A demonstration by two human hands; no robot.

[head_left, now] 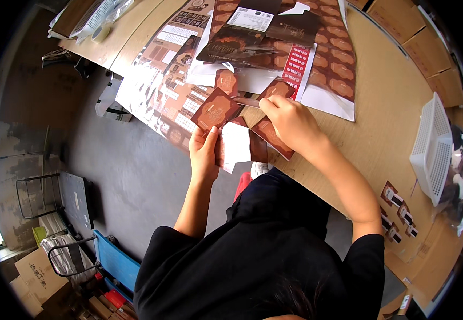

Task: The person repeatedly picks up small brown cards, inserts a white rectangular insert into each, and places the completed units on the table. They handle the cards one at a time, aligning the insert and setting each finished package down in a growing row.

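Note:
Pinched in my left hand [204, 154] is a brown printed card [215, 110], tilted near the table's front edge. My right hand [291, 121] is closed on the end of a thin brown strip [247, 101], perhaps a card seen edge-on, which points toward the held card. Around both hands lie similar brown cards, one behind [226, 81] and one under my right hand [270, 136]. A piece with its white side up [236, 143] overhangs the table edge beside my left hand.
Large brown printed sheets [334, 53] and dark glossy packets [231, 44] cover the far part of the table. A red-and-white label strip [297, 66] lies among them. At the right stand a white plastic basket [433, 149] and small cards with dark pieces [397, 210]. Trolleys [115, 261] are at lower left.

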